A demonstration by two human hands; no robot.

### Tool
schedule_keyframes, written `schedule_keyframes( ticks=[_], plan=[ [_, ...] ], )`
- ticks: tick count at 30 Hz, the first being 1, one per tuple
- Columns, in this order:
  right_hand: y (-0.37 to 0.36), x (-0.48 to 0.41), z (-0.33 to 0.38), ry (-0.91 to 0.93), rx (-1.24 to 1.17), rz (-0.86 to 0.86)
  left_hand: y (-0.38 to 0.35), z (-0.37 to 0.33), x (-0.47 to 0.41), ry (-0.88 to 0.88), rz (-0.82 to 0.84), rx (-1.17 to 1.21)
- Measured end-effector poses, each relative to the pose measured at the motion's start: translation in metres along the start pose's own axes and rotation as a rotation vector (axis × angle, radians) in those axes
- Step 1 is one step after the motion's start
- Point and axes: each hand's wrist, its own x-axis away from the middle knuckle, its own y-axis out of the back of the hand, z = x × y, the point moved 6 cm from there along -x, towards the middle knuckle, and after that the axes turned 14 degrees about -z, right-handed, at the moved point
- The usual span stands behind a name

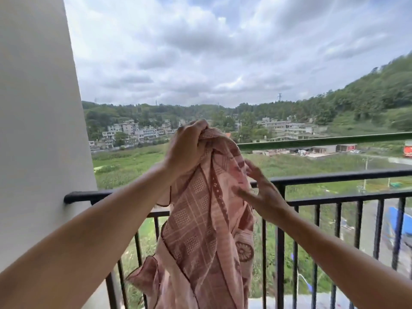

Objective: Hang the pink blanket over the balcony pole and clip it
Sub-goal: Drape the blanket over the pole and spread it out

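Head view looks out across a black balcony railing [334,175], taken as the reference landmark. Above the railing and beyond it runs a green horizontal pole [323,140], visible only to the right of the pink blanket [200,219]; the fabric hides the pole's leftward run. Left of the railing, a white wall [38,119] meets the rail end. Beyond the railing lie fields, buildings and wooded hills under cloud. The blanket hangs in front of the railing in a bunched vertical drape, covering several bars; its top reaches the height of the pole, and its lower edge is cut off by the frame bottom. Whether the fabric touches the pole cannot be determined. No clip can be made out. The left hand [189,148] is raised above the railing, wrist bent, fingers closed around the gathered top of the blanket. The right hand [260,190] sits at rail height, fingers spread and slightly blurred, its fingertips at the blanket's right edge, gripping nothing. Both forearms extend from the lower frame corners.
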Motion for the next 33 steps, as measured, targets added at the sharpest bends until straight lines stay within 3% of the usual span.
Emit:
schedule_keyframes(
  ticks=[2, 7, 10, 14, 18, 20, 23, 26, 29, 31, 33],
  plan=[
    [-0.021, 0.005, 0.004, 0.015, -0.047, 0.043, -0.001, 0.003, -0.009, -0.045, -0.014, -0.005],
    [0.012, -0.032, 0.03, 0.075, -0.068, -0.183, 0.004, 0.069, -0.008, 0.076, 0.008, -0.12],
    [0.033, -0.069, 0.059, 0.181, 0.026, -0.214, 0.002, 0.097, -0.009, 0.132, 0.043, -0.212],
    [0.037, -0.128, 0.084, 0.281, 0.114, -0.143, 0.007, 0.105, -0.034, 0.207, -0.096, -0.355],
    [0.044, -0.2, 0.081, 0.358, 0.244, -0.266, 0.001, 0.132, -0.064, 0.413, -0.186, -0.481],
    [0.046, -0.238, 0.077, 0.35, 0.319, -0.351, -0.007, 0.135, -0.067, 0.479, -0.211, -0.481],
    [0.049, -0.296, 0.061, 0.265, 0.456, -0.478, -0.03, 0.105, -0.057, 0.393, -0.276, -0.301],
    [0.042, -0.332, 0.037, 0.227, 0.52, -0.505, -0.084, 0.074, -0.028, 0.429, 0.003, -0.135],
    [0.019, -0.355, -0.015, 0.154, 0.68, -0.424, -0.133, 0.074, 0.0, 0.393, 0.321, -0.391],
    [0.002, -0.36, -0.051, 0.09, 0.716, -0.301, -0.138, 0.081, 0.002, 0.288, 0.284, -0.433],
    [-0.007, -0.353, -0.079, 0.036, 0.709, -0.095, -0.143, 0.088, -0.001, 0.265, 0.251, -0.244]
  ],
)
